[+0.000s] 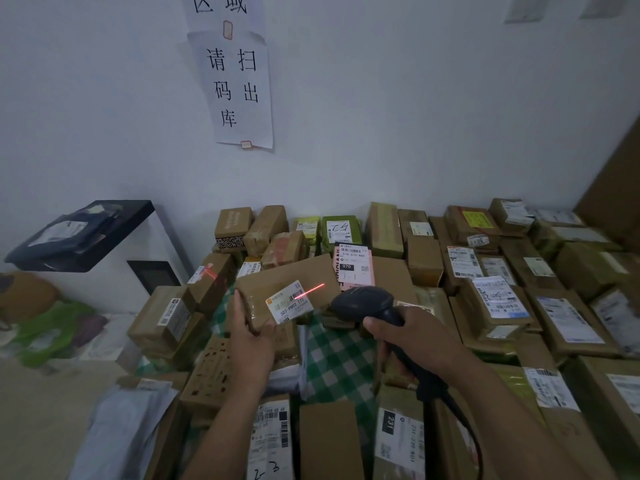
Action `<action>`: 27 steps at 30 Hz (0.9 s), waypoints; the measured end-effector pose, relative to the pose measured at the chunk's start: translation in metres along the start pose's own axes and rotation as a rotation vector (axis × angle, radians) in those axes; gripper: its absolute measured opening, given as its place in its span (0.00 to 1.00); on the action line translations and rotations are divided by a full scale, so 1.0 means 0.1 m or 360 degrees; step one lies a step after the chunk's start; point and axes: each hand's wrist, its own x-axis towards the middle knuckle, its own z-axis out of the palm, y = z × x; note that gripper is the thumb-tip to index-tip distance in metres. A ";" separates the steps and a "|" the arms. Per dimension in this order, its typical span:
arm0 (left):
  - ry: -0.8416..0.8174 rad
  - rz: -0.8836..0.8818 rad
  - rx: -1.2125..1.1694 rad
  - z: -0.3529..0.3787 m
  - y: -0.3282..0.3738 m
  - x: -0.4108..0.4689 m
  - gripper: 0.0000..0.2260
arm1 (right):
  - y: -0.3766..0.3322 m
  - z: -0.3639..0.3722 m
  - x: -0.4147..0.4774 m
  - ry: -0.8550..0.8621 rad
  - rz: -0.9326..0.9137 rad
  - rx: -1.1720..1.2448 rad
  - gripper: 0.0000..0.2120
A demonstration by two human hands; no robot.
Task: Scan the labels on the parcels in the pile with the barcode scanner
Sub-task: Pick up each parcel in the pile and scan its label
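The left hand (251, 337) gripped a cardboard box (273, 282), tilted above the pile of parcels (426, 261). At its three o'clock, the right hand (415, 332) clutched the dark scanner (363, 303), its red beam (309, 291) crossing the box's white label (289, 303).

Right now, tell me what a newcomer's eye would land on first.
The red scan line glowing mid-frame across the label of the box the left hand holds, aimed from the scanner in the right hand. Then the paper sign with big black characters on the wall above, and brown parcels packed side by side to the right.
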 end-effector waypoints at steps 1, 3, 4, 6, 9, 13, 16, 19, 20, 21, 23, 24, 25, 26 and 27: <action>-0.0010 0.0005 0.0004 0.00 -0.02 0.01 0.36 | 0.00 0.00 0.00 0.0011 0.0003 0.0002 0.23; -0.0022 0.0007 -0.0003 0.01 -0.05 0.02 0.36 | 0.01 0.01 0.00 0.0007 -0.0005 0.0032 0.23; -0.0019 0.0012 0.0005 0.02 -0.06 0.02 0.36 | 0.00 0.01 -0.01 -0.0003 -0.0013 0.0034 0.23; -0.0008 0.0024 0.0001 0.03 -0.07 0.02 0.36 | -0.01 0.02 -0.02 -0.0020 -0.0031 -0.0006 0.23; -0.0007 0.0040 -0.0025 0.02 -0.09 0.01 0.35 | -0.03 0.03 -0.04 -0.0053 -0.0061 -0.0060 0.22; -0.0039 0.0052 -0.0074 0.00 -0.11 -0.02 0.34 | -0.05 0.06 -0.06 -0.0038 -0.0065 -0.0061 0.20; -0.0074 0.0024 -0.0101 -0.02 -0.14 -0.01 0.34 | -0.03 0.06 -0.07 -0.0045 -0.0060 -0.0042 0.20; -0.0112 -0.0066 -0.0140 -0.04 -0.18 0.00 0.30 | 0.01 0.06 -0.08 0.0007 -0.0033 0.0049 0.21; -0.0119 -0.0091 -0.0133 -0.04 -0.20 0.00 0.28 | 0.03 0.05 -0.08 0.0047 -0.0023 0.0091 0.19; -0.0128 -0.0099 -0.0114 -0.04 -0.22 0.00 0.26 | 0.05 0.04 -0.08 0.0084 -0.0013 0.0136 0.16; -0.0137 -0.0100 0.0006 -0.01 -0.25 0.01 0.24 | 0.09 0.00 -0.09 0.0144 0.0017 0.0220 0.13; -0.0138 -0.0082 0.0093 0.01 -0.27 0.03 0.24 | 0.11 -0.02 -0.09 0.0168 0.0039 0.0248 0.13; -0.0156 -0.0051 0.0180 0.04 -0.26 0.05 0.23 | 0.14 -0.03 -0.09 0.0192 0.0064 0.0264 0.14; -0.0192 0.0008 0.0271 0.08 -0.27 0.08 0.22 | 0.16 -0.04 -0.09 0.0213 0.0091 0.0280 0.15; -0.0245 0.0097 0.0375 0.13 -0.26 0.12 0.20 | 0.19 -0.05 -0.09 0.0232 0.0116 0.0307 0.15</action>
